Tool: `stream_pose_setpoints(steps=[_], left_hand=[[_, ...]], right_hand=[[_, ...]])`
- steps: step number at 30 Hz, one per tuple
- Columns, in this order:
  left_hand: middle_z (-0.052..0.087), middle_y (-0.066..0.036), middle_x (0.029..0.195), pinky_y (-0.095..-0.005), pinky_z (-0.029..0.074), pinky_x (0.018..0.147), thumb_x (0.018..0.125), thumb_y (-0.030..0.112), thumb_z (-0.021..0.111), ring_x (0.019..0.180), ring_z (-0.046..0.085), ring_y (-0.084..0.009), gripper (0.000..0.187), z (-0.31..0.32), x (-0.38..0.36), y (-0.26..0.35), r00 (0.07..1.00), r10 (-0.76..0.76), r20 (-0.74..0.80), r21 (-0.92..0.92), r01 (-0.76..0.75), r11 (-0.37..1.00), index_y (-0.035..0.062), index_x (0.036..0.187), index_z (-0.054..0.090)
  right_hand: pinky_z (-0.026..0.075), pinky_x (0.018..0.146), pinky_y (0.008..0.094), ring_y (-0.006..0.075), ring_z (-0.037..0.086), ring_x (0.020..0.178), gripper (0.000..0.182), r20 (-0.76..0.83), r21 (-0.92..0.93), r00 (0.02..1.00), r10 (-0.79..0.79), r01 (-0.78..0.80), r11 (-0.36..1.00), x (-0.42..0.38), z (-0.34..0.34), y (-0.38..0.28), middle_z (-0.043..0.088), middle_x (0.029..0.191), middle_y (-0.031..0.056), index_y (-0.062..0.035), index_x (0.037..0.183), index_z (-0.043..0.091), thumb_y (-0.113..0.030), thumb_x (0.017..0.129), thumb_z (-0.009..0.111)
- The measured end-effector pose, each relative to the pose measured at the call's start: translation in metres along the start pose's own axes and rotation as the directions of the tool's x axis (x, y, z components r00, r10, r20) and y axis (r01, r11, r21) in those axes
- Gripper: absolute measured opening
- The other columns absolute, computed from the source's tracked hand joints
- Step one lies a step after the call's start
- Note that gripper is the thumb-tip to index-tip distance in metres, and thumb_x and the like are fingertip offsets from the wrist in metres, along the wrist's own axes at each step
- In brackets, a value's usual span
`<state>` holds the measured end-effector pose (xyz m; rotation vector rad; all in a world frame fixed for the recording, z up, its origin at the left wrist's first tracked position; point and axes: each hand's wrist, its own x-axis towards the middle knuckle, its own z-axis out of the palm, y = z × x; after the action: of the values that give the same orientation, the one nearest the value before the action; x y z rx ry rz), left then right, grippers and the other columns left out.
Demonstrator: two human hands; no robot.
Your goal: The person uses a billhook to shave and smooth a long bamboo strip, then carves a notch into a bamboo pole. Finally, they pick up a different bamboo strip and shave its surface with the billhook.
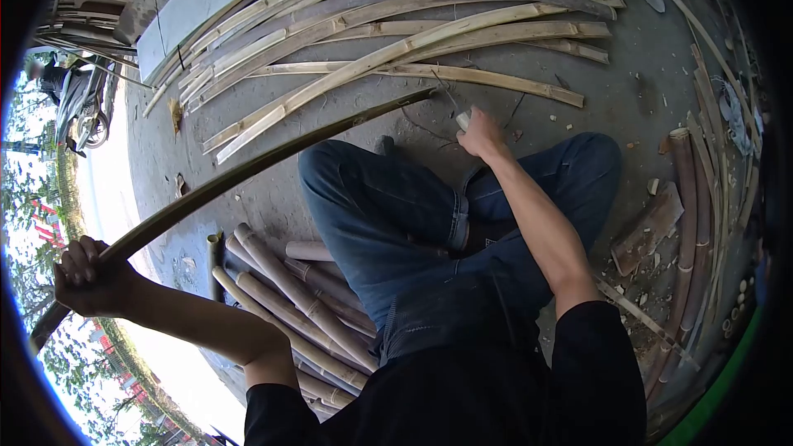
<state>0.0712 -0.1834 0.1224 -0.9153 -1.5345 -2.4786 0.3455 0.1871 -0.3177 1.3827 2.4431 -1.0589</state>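
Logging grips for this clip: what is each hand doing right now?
Left hand: closed around a long bamboo strip.
Right hand: closed on a small pale object, possibly a tool handle; cannot tell what.

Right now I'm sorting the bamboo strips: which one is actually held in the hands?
The long dark strip, gripped by the left hand and raised off the ground. The pale strips lie flat on the concrete, untouched.

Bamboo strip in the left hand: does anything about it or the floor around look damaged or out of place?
Nothing stands out. The left hand grips a long dark bamboo strip that curves smoothly, unbroken. The right hand holds a small pale object near its tip. Split bamboo strips lie loosely piled on the concrete floor, with scattered chips.
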Motion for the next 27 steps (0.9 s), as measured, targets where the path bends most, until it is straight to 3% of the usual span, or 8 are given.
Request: stream_pose_setpoints(steps=[3,6,8,11,16,20,21,27], left_hand=[[0.047,-0.005,0.063,-0.0314,0.047,0.059,0.092,0.015,0.057,0.056,0.05,-0.0164,0.025,-0.031,0.018,-0.006,0.978,0.094,-0.187,0.172,-0.062,0.983,0.0092,0.071,0.046],[0.052,-0.009,0.066,-0.0338,0.051,0.063,0.091,0.017,0.06,0.06,0.056,-0.0208,0.022,-0.049,0.039,-0.004,0.947,0.136,-0.291,0.285,-0.049,0.957,0.0047,0.077,0.049],[0.053,-0.011,0.066,-0.035,0.052,0.064,0.091,0.018,0.062,0.061,0.058,-0.0229,0.022,-0.051,0.044,-0.003,0.943,0.137,-0.303,0.31,-0.039,0.95,0.0028,0.079,0.05],[0.052,-0.01,0.066,-0.0348,0.051,0.064,0.089,0.018,0.064,0.061,0.058,-0.0227,0.025,-0.006,0.024,-0.011,0.882,0.231,-0.411,0.414,-0.045,0.909,0.0028,0.077,0.05],[0.044,-0.005,0.061,-0.0309,0.047,0.057,0.092,0.017,0.06,0.057,0.052,-0.0187,0.024,0.041,0.011,-0.03,0.814,0.317,-0.487,0.474,-0.059,0.879,0.0063,0.074,0.047],[0.055,-0.01,0.066,-0.0357,0.052,0.06,0.09,0.018,0.061,0.059,0.058,-0.0248,0.025,-0.024,0.037,-0.007,0.918,0.18,-0.352,0.36,-0.044,0.932,0.0041,0.073,0.05],[0.044,-0.005,0.062,-0.0307,0.048,0.057,0.093,0.019,0.059,0.056,0.051,-0.0187,0.025,0.015,0.024,-0.016,0.893,0.224,-0.391,0.391,-0.059,0.918,0.0056,0.074,0.048],[0.048,-0.007,0.063,-0.0335,0.051,0.059,0.091,0.017,0.061,0.057,0.056,-0.0216,0.027,-0.009,0.027,-0.016,0.888,0.201,-0.414,0.373,-0.036,0.927,0.006,0.071,0.047]], right_hand=[[0.054,0.084,0.0517,0.0454,0.068,0.095,0.063,-0.163,0.194,0.985,-0.047,0.079,0.978,-0.042,-0.017,-0.037,0.067,0.101,0.0324,0.0053,0.13,0.05,-0.024,0.08,0.074],[0.054,0.079,0.0519,0.0469,0.068,0.086,0.061,-0.204,0.185,0.926,-0.317,0.354,0.917,-0.076,0.01,-0.073,0.067,0.091,0.0292,0.0048,0.129,0.046,-0.023,0.081,0.074],[0.054,0.082,0.052,0.0469,0.068,0.09,0.059,-0.111,0.194,0.947,-0.303,0.319,0.928,-0.066,0.04,-0.077,0.067,0.093,0.0306,0.0048,0.127,0.046,-0.021,0.082,0.073],[0.053,0.085,0.053,0.0474,0.067,0.094,0.055,-0.025,0.15,1.0,0.007,-0.004,0.989,-0.021,0.051,-0.054,0.068,0.096,0.0306,0.0053,0.124,0.048,-0.019,0.082,0.072],[0.056,0.081,0.0498,0.0437,0.069,0.092,0.054,-0.059,0.064,0.996,-0.065,0.068,0.996,-0.039,0.008,-0.047,0.069,0.095,0.027,0.004,0.122,0.049,-0.019,0.081,0.075],[0.056,0.078,0.0507,0.0443,0.069,0.083,0.067,-0.117,0.15,0.935,-0.336,0.351,0.924,-0.09,0.019,-0.09,0.069,0.087,0.0272,0.0059,0.132,0.044,-0.021,0.08,0.076],[0.056,0.078,0.0513,0.0443,0.069,0.083,0.067,-0.127,0.178,0.948,-0.293,0.312,0.933,-0.082,0.036,-0.085,0.069,0.088,0.0274,0.0053,0.132,0.044,-0.021,0.08,0.076],[0.052,0.089,0.0524,0.0457,0.067,0.095,0.062,-0.009,0.055,1.0,0.0,0.0,0.998,0.003,0.048,-0.016,0.069,0.098,0.0288,0.0053,0.132,0.048,-0.018,0.081,0.072]])
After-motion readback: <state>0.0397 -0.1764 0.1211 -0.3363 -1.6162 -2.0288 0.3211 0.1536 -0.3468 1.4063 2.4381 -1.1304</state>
